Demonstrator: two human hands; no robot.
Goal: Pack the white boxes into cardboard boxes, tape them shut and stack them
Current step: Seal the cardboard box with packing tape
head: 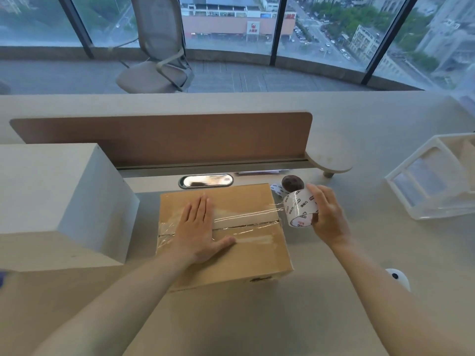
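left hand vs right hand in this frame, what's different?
Pose: the left hand lies flat, fingers straight; the right hand is curled round the tape roll. Place: the left hand presses the top of the cardboard box over the taped seam; the right hand is past the box's right edge, with clear tape stretched from roll to box. Shared: both bare.

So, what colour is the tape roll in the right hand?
The tape roll is white with black print, seen in the head view.
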